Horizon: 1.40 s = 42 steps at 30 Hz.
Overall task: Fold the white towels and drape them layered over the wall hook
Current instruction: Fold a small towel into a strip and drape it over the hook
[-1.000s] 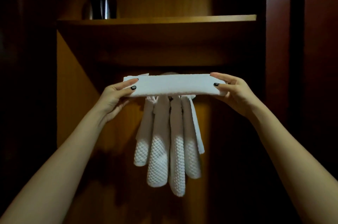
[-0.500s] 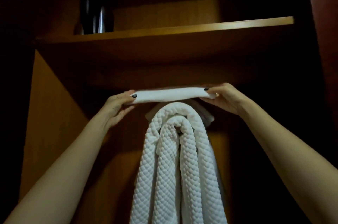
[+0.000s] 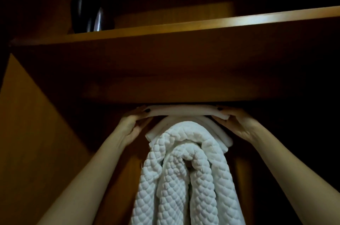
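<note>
A folded smooth white towel point(image 3: 184, 111) is held level just under the wooden shelf, above the hanging pile. My left hand point(image 3: 132, 123) grips its left end, thumb on top and fingers beneath. My right hand point(image 3: 237, 123) grips the right end the same way. Below it a thick quilted white towel point(image 3: 185, 178) hangs draped in loops, with another smooth white towel point(image 3: 219, 132) folded over its top. The wall hook itself is hidden behind the towels.
A wooden shelf point(image 3: 184, 63) runs across right above the held towel, leaving little room. A dark shiny vessel point(image 3: 90, 13) stands on the shelf at the left. A wooden side panel point(image 3: 36, 132) closes the left; the right is dark.
Both hands have carried the folded towel up and back, close under the shelf and over the hanging towels. The view has moved nearer and tilted upward.
</note>
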Available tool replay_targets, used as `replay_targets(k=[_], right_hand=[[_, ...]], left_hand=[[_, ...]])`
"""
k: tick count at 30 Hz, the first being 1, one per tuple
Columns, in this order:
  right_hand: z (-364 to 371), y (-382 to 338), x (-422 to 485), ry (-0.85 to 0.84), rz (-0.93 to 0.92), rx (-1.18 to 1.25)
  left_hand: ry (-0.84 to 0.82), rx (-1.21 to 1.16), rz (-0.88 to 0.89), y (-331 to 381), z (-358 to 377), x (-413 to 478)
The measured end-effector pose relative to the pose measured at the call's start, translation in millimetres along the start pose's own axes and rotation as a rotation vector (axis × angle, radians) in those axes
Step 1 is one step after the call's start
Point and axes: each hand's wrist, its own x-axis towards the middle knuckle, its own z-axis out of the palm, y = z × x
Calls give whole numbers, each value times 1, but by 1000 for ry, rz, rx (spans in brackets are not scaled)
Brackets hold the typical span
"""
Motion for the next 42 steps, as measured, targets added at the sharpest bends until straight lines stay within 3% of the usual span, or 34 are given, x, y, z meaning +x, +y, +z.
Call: replay_targets(k=[7,10,14,19,26,34,37,42], right_hand=[[-25,13,18,129,-41,57],[-29,17,16,76,-1,-55],[-27,22,13,74,117,-183],[-30,30,0,176,148,-472],[-21,10,-22,327,-68,-880],[-2,28,-32,192,13,-924],[4,24,-44,181,1,-952],[25,7,-76,176,-64,-1056]], left_hand=[[-144,-157,7,-18,25,9],[-133,-107,2,-18,26,11],[-167,201,49,-24,6,5],[-77,439,106,-26,2,-16],[13,661,173,-17,6,-29],[11,1047,21,-25,24,-10],[-90,1109,103,-13,25,-28],[-122,990,321,19,44,-69]])
